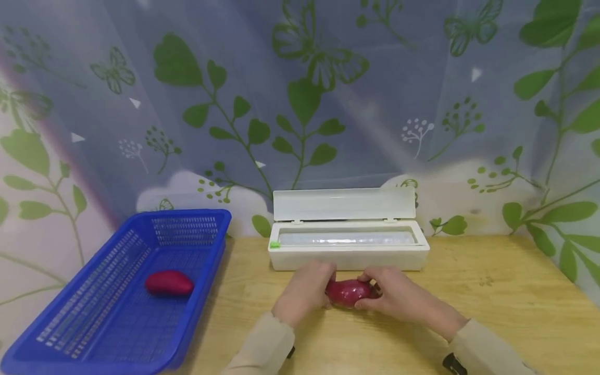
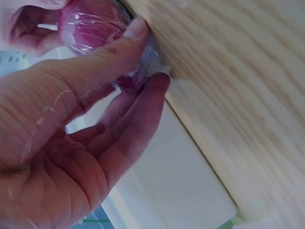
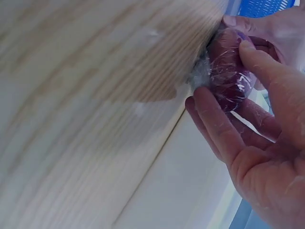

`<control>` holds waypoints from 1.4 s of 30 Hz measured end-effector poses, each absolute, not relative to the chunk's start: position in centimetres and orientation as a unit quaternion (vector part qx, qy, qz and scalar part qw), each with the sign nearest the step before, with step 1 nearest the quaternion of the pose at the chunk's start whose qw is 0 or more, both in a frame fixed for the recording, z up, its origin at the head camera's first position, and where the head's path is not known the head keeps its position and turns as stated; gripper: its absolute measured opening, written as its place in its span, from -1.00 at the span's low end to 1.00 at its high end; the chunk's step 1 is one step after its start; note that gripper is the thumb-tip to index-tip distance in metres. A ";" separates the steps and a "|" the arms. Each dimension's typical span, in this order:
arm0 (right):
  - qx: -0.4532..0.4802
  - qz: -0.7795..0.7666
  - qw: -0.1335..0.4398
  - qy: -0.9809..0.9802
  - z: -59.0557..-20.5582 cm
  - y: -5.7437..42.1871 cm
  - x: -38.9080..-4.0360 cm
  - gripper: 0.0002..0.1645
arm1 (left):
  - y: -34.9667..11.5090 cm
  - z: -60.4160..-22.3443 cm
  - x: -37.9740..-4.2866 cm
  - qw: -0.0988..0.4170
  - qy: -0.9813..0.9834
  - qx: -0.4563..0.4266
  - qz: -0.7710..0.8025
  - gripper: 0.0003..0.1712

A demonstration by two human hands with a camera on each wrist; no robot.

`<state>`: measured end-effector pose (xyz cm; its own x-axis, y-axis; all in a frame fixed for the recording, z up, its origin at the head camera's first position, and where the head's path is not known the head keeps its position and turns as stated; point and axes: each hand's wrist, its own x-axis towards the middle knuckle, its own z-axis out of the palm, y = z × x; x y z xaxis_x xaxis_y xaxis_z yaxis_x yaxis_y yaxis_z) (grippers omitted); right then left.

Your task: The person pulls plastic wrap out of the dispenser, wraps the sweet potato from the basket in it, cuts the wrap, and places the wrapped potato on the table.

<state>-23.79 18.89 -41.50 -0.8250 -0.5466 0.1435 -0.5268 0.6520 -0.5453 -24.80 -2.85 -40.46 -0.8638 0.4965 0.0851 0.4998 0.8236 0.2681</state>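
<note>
Blue plastic basket (image 1: 136, 328), film-wrapped red tuber (image 1: 348, 292), white cling-film dispenser (image 1: 349, 260).
Left: basket, holding one matte red tuber (image 1: 169, 283), perhaps sweet potato. Centre: left hand (image 1: 307, 291), thumb and fingers pinching the wrapped tuber's left end; dispenser just behind, lid up, presumably for ready access to the film. Right: right hand (image 1: 398, 297), thumb and fingers gripping the opposite end, apparently to keep the wrap snug.

Soft, even light. Glints dot the plastic wrap (image 1: 348, 294) between left grip (image 1: 305, 289) and right grip (image 1: 396, 295); a bright reflection streaks inside the white box (image 1: 347, 260) just beyond. Wrist views look hazy, soft.
</note>
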 end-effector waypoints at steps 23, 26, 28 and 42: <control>-0.334 -0.255 -0.023 0.907 -40.8 20.9 -22.5 -0.48 | -6.1 -39.0 -24.3 0.075 -0.933 -0.312 -0.165 -0.62; -0.324 -0.270 -0.051 0.905 -40.3 22.5 -21.9 -0.46 | -7.1 -38.7 -24.7 0.209 -0.917 -0.312 -0.136 -0.71; -0.318 -0.277 -0.075 0.904 -40.1 23.7 -21.4 -0.46 | -7.7 -38.9 -25.1 0.272 -0.907 -0.299 -0.115 -0.73; -0.208 -0.233 -0.229 0.922 -39.5 32.2 -20.1 -0.33 | -9.6 -40.5 -25.8 0.228 -0.930 -0.275 -0.089 -0.61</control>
